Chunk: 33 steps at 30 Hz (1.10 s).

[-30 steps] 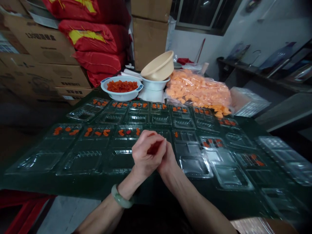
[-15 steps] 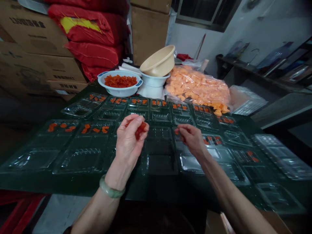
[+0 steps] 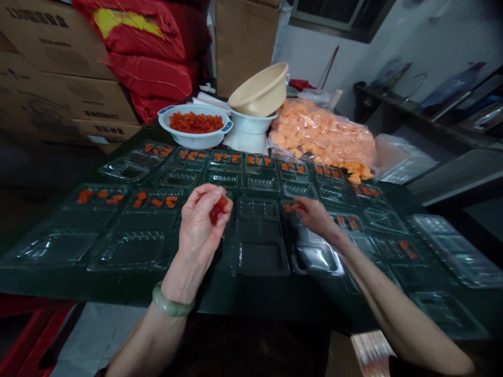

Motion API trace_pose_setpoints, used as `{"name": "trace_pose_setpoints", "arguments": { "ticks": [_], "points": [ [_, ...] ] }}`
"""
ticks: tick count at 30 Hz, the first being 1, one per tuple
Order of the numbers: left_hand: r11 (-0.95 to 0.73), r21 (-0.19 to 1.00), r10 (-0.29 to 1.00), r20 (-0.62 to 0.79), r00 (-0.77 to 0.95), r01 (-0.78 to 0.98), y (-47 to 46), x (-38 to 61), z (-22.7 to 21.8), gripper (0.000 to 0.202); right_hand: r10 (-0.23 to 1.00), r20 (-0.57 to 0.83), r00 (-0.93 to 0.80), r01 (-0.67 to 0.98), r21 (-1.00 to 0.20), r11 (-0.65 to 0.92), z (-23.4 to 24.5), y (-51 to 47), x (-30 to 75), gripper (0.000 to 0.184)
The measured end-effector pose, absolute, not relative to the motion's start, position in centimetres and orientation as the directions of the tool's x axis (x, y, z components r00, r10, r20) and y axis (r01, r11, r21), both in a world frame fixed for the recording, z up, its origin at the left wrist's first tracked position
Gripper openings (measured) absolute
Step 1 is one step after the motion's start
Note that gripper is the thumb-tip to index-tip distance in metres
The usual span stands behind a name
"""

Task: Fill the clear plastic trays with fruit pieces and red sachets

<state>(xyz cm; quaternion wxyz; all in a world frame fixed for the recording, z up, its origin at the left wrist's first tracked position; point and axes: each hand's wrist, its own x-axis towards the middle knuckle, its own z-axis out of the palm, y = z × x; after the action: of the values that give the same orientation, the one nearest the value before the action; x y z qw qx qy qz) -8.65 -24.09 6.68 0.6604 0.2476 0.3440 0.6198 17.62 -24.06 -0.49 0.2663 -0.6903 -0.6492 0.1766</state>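
Observation:
My left hand (image 3: 202,217) is closed round a handful of small glossy orange-red pieces (image 3: 218,210), held above the clear plastic trays. My right hand (image 3: 314,215) reaches over the top compartments of a clear tray (image 3: 316,257), thumb and fingers pinched together. One orange-red piece (image 3: 288,208) shows at its fingertips; whether another is between them, I cannot make out. Between my hands lies a clear tray (image 3: 261,235) with bare compartments. To the left, another clear tray (image 3: 131,251) has orange-red pieces (image 3: 156,201) in its top compartments.
Behind the trays stand a white basin (image 3: 195,139) of orange-red pieces, a tilted cream basin (image 3: 261,94) and a clear bag (image 3: 326,131) of pale orange pieces. Stacked clear trays (image 3: 451,246) lie at right. Cardboard boxes (image 3: 90,94) and red bundles (image 3: 157,76) rise at left.
My right hand has shifted slightly, and the orange-red piece beside its fingertips shows more clearly. My left hand still holds its handful, slightly further left in view. The camera view has shifted a little.

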Motion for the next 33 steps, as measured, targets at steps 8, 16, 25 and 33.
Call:
{"name": "trace_pose_setpoints", "arguments": {
  "ticks": [8,16,25,33],
  "points": [
    [0.115,0.753,0.988,-0.154,-0.003,-0.647,-24.1,-8.6,6.8,0.022,0.986,0.116,0.123,0.771,-0.637,-0.021,0.6,-24.5,18.3,0.028],
    [0.107,0.768,0.992,-0.126,0.015,-0.631,-24.1,-8.6,6.7,0.019,0.987,0.048,0.156,0.974,-0.172,-0.146,1.2,-24.0,19.5,0.031],
    [0.115,0.765,0.993,-0.114,0.042,-0.633,-24.1,-9.0,6.7,0.017,0.975,-0.043,0.217,0.944,-0.245,-0.22,0.9,-23.4,21.9,0.043],
    [0.16,0.747,0.987,-0.132,0.092,-0.646,-23.9,-9.0,6.2,0.015,0.916,-0.092,0.391,0.893,-0.201,-0.402,1.5,-23.6,23.5,0.054]
  ]
}}
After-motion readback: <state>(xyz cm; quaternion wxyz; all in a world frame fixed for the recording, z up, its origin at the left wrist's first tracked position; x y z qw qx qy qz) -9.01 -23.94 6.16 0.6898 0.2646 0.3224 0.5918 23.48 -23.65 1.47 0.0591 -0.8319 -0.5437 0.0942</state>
